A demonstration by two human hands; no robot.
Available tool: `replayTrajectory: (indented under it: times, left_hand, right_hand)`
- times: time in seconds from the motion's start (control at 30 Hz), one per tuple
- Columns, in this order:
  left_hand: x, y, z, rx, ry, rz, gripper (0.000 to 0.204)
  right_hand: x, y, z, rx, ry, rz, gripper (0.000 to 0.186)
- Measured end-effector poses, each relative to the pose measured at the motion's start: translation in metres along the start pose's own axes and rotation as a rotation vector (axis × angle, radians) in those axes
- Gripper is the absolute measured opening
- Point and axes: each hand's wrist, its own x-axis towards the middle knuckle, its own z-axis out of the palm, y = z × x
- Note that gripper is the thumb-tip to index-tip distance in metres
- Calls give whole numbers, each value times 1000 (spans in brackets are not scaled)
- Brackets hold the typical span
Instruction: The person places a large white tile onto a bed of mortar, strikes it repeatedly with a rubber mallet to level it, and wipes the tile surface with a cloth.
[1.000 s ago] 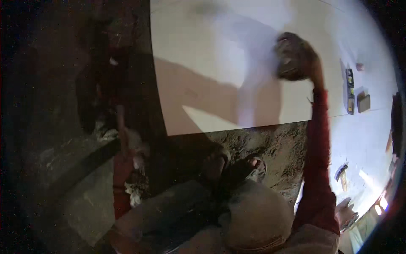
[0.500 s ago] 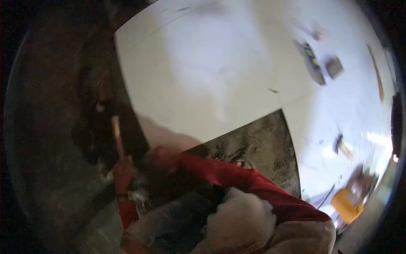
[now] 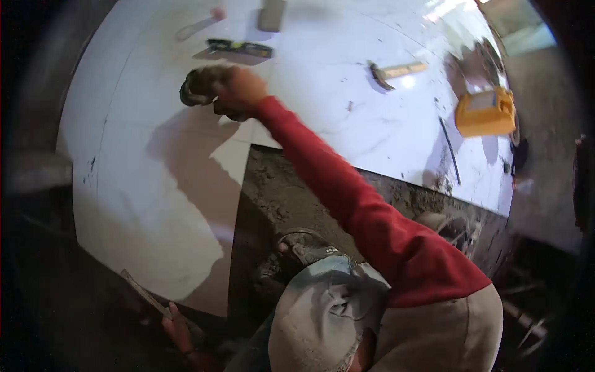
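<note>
At the far left of centre my right hand point(image 3: 243, 91) is closed on a dark, rounded lump-like object point(image 3: 201, 87), just above or on the white tile floor point(image 3: 142, 204); its exact kind is unclear. My red-sleeved right arm stretches across a bare patch of grey mortar point(image 3: 282, 186). At the lower left, in shadow, my left hand point(image 3: 176, 325) grips a slim wooden stick point(image 3: 144, 290) pointing up and left over the tile's near edge. Whatever is at the stick's lower end is too dark to make out.
A black spirit level point(image 3: 238, 48) and a grey block point(image 3: 271, 15) lie beyond my right hand. To the right are a hammer point(image 3: 400, 71), a thin dark rod point(image 3: 450, 152) and a yellow jerrycan point(image 3: 486, 115). My sandalled foot point(image 3: 307, 249) is on the mortar.
The view has turned, shifting the tools leftward. My right hand has gone from beside the tile's edge to out over the tiles, near the level. My left hand still holds the wooden stick.
</note>
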Motion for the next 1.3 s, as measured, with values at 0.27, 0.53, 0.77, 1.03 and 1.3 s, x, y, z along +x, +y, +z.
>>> replayTrajectory:
  times: [0.27,0.53,0.77,1.03,1.3]
  left_hand:
    - [45,80,33,188,-88,159,49]
    - [39,25,45,100,-28,156,48]
    - [24,27,14,49,-60,-1,52]
    - [36,65,24,141,-73,138,43]
    - [43,106,72,293,-207,232,31]
  right_hand:
    - [-74,52,58,-388,218,-70,57]
    - [-317,163,-142,-699,-20,151,57]
    - [-313,73,-308,-374,-146,528,22]
    - [-110,70,-199,-68,-220,-6,36]
    - [-49,16,-87,-550,108,-441,33]
